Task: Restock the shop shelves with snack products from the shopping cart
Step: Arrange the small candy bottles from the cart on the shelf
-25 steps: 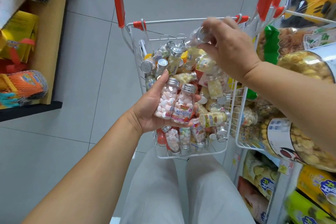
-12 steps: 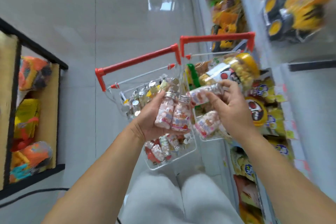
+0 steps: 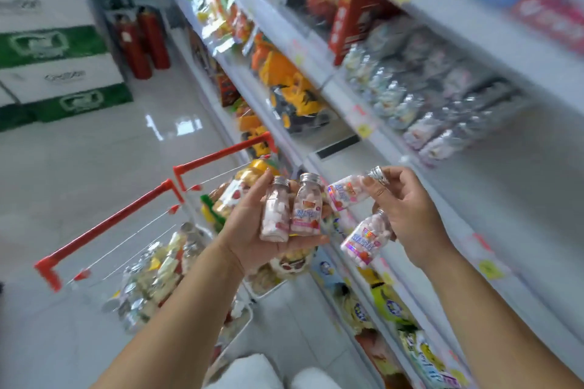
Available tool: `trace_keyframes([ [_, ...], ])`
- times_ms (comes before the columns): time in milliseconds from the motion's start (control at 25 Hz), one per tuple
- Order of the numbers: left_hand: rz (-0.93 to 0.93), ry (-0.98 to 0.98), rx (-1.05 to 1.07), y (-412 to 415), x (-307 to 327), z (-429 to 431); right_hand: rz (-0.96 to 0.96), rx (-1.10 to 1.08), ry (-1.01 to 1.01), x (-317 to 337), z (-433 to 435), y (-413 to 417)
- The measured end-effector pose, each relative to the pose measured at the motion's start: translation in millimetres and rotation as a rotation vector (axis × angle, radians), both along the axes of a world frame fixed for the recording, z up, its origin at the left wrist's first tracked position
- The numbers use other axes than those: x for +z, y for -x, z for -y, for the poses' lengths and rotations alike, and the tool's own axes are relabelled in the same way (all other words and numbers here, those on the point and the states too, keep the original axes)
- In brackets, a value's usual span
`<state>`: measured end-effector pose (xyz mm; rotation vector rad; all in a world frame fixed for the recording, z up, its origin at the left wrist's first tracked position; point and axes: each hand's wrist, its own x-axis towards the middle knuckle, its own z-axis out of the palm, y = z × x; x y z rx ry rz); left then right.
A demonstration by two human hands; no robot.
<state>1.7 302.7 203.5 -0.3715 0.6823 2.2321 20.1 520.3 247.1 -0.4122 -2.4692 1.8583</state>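
Note:
My left hand point(image 3: 252, 230) is palm up and holds two small clear candy bottles point(image 3: 290, 208) with silver caps, side by side. My right hand point(image 3: 410, 215) grips two more of the same: an upper bottle point(image 3: 346, 193) pinched near its cap and a lower bottle point(image 3: 363, 238) hanging from my fingers. Both hands hover in front of the white shelf point(image 3: 458, 167). On that shelf stands a row of similar candy bottles point(image 3: 410, 104). Below my left arm is the small red-handled shopping cart point(image 3: 104, 224), filled with several more bottles.
A second red-handled cart point(image 3: 221, 155) holds bagged and jarred snacks. Toy trucks point(image 3: 294, 95) and snack packs fill the lower shelves. Two red fire extinguishers point(image 3: 142, 41) and stacked green-and-white cartons point(image 3: 57, 50) stand on the tiled floor at the left.
My view has swung up from the carts to the shelves. Both hands have risen toward the shelf, still holding the bottles; my right hand held none one second ago.

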Motion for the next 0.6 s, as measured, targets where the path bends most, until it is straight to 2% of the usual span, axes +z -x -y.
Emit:
trace_keyframes([
  [160, -0.043, -0.058, -0.085, -3, 35, -85, -0.096, -0.166, -0.067, 35, -78, -25],
  [240, -0.034, -0.083, -0.097, -4, 44, -115, -0.191, -0.252, -0.211, 51, -114, -29],
  [320, 0.006, -0.089, -0.081, -2, 47, -133, -0.207, -0.276, -0.42, 64, -146, -20],
  [440, 0.049, -0.05, -0.088, 5, 48, -145, -0.013, -0.212, -0.677, 65, -177, 5],
  [600, 0.09, -0.014, -0.129, 23, 44, -137, 0.153, -0.135, -0.721, 44, -181, 32],
])
